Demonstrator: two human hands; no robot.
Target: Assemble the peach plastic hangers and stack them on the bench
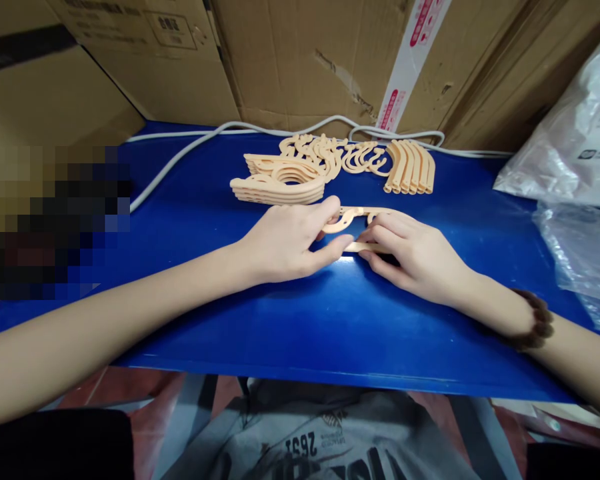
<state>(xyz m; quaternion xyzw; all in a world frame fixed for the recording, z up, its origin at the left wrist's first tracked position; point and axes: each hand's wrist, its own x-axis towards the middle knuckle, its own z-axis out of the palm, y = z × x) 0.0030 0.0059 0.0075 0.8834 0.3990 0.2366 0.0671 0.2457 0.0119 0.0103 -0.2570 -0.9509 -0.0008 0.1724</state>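
My left hand point(291, 241) and my right hand point(420, 257) meet low over the blue table, fingers closed around a beige plastic folding hanger point(349, 219). Its curved middle part shows between the hands, and one arm of it runs along behind my right fingers. A slim beige arm point(354, 247) lies between my left thumb and right fingertips. My fingers hide the joints. Just beyond my left hand is a stack of beige hangers point(280, 193). Farther back are a pile of loose beige hooks point(363, 158) and a row of curved hanger arms point(411, 167).
A white cable point(180, 162) winds along the back of the blue table point(300, 333). Cardboard boxes point(300, 60) wall off the rear and left. Clear plastic bags point(570, 133) rest at the right. A blurred-out dark area covers the far left.
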